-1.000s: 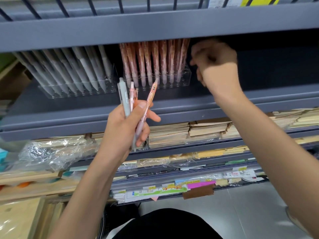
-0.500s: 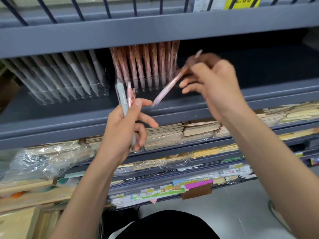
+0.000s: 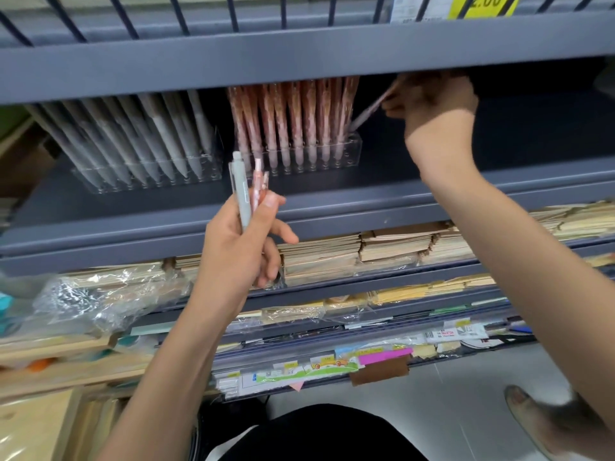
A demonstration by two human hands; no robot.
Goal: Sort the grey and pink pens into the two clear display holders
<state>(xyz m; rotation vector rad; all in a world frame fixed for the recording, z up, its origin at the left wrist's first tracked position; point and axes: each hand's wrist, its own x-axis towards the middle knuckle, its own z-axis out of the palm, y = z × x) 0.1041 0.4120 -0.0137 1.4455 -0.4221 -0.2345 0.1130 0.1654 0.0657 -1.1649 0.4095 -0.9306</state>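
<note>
Two clear display holders stand on the grey shelf. The left holder is packed with several grey pens; the right holder carries a row of pink patterned pens. My right hand pinches one pink pen and tilts its tip down at the right end of the pink holder, just under the shelf above. My left hand is lower, in front of the shelf edge. It grips a grey pen and a pink pen, both pointing up.
The upper shelf's front beam hangs low over the holders. The shelf to the right of the pink holder is dark. Below lie stacks of kraft notebooks, plastic-wrapped stationery and price labels. A foot shows on the floor.
My right hand took a pink pen away from the left hand's bunch, carried it up and right, and now angles it at the pink holder's right end. The left hand keeps two pens.
</note>
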